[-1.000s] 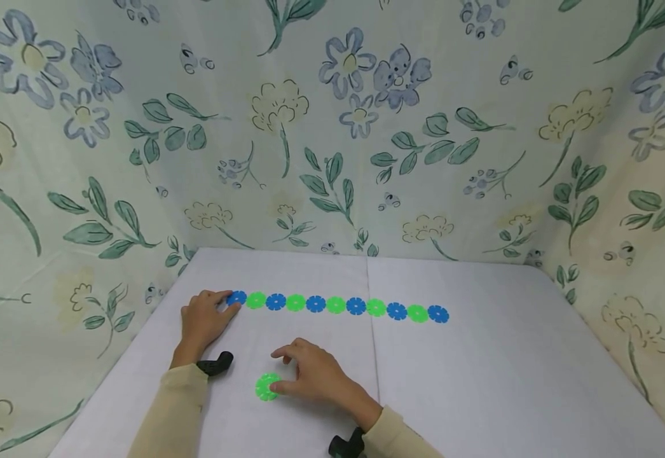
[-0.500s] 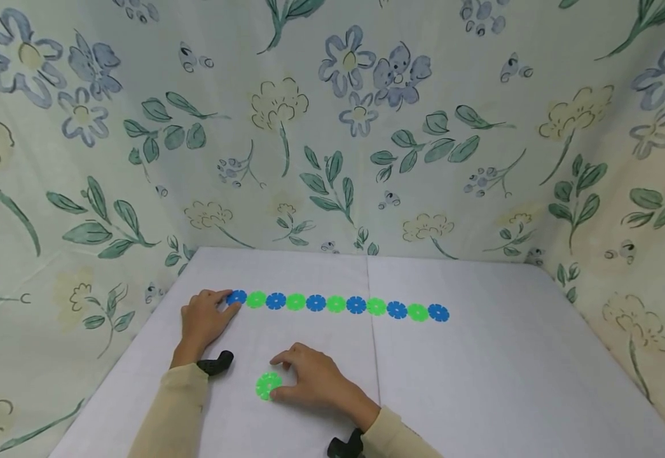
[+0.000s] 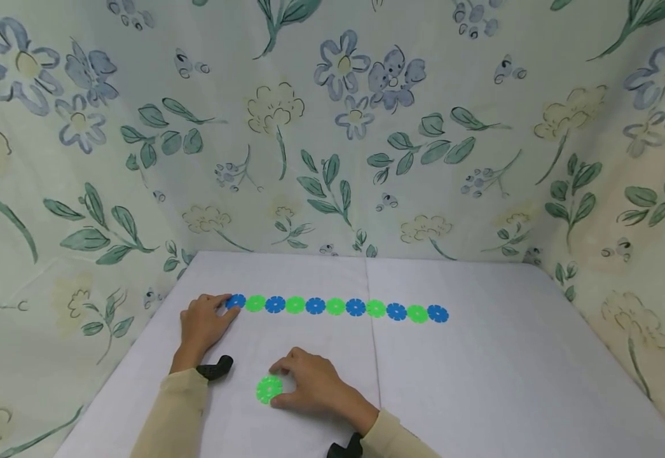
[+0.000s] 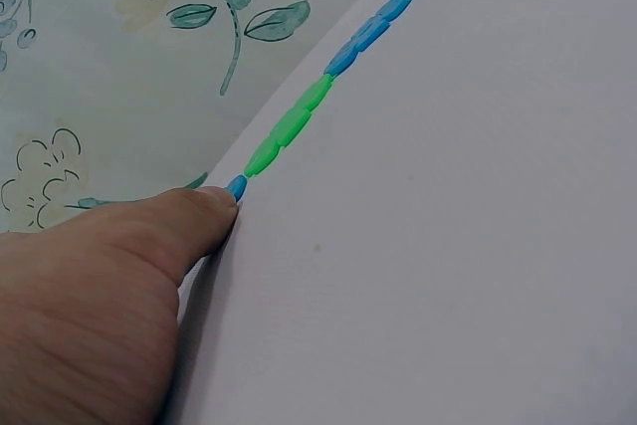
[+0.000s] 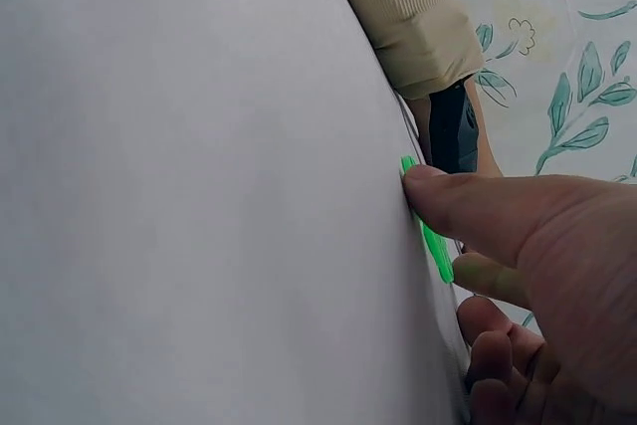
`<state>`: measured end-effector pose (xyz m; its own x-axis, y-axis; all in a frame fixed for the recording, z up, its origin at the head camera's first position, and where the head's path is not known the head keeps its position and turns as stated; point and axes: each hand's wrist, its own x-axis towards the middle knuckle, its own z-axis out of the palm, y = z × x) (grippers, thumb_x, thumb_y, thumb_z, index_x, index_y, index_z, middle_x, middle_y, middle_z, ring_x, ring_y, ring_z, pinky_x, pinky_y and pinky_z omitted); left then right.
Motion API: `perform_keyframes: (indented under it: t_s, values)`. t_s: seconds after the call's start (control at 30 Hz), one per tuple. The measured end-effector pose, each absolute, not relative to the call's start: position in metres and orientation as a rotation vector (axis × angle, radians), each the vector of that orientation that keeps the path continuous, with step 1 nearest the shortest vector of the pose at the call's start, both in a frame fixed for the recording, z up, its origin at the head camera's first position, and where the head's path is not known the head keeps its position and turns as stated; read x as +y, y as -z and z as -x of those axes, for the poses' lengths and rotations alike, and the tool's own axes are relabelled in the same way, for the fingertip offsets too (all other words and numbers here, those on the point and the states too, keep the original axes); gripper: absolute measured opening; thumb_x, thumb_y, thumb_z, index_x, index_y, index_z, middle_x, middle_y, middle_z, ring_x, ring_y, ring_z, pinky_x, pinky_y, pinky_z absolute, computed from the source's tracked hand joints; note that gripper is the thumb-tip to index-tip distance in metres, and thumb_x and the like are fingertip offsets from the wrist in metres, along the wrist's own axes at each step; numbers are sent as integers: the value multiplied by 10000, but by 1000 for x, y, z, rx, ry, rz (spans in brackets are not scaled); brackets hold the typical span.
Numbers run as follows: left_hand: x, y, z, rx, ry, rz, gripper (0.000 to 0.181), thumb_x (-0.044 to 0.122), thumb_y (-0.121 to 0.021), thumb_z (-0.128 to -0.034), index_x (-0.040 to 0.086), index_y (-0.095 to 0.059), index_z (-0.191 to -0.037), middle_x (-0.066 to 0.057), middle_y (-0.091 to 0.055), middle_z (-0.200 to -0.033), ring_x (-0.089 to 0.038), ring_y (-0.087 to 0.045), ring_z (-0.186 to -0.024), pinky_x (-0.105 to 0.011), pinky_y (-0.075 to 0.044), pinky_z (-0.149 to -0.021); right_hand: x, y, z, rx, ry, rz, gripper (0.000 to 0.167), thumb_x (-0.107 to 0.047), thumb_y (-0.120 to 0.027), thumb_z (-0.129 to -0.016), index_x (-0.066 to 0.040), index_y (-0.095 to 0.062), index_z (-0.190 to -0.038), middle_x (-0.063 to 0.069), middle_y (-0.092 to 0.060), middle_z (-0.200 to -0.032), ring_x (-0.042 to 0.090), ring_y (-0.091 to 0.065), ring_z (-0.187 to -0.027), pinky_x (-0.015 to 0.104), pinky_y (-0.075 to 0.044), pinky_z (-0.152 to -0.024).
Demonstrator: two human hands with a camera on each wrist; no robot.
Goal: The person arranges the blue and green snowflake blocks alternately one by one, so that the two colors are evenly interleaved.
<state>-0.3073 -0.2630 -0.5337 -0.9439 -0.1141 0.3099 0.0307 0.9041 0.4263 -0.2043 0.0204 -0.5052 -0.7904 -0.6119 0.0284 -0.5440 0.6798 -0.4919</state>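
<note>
A row of flat, notched interlocking discs in alternating blue and green runs across the white table (image 3: pixel 481 381) in the head view. At its left end, my left hand (image 3: pixel 203 323) holds a blue interlocking disc (image 3: pixel 237 301) between thumb and index finger; in the left wrist view the thumb (image 4: pixel 214 206) covers most of that disc. Nearer to me lies a separate green interlocking disc (image 3: pixel 269 389). My right hand (image 3: pixel 312 381) has thumb and index finger at opposite edges of it, pinching it. In the right wrist view its thumb hides part of the green disc (image 5: pixel 434 246).
The row continues rightward from a green disc (image 3: pixel 255 303) to a blue disc (image 3: pixel 438 313) at its right end. A seam (image 3: pixel 375 356) crosses the white cloth. Floral curtain (image 3: pixel 332 146) encloses the table at the back and sides. Each wrist wears a black camera mount (image 3: pixel 216 367).
The right index finger has come down and closed onto the green disc's far edge, and the thumb has slid to its near edge. The left hand and the row keep their place.
</note>
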Motion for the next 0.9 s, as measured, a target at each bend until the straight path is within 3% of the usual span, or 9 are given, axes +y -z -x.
perform_keyframes:
  t_s: [0.9]
  values:
    - [-265, 537, 309, -2748, 617, -60, 521, 476, -664, -930, 159, -649, -1343, -205, -629, -1239, -399, -565, -1110, -547, -366, -853, 20, 507, 203, 2761, 735, 973, 421, -531, -813, -781, -373, -707, -1157, -158, -581, -1016, -53, -488, -792, 183, -398, -673]
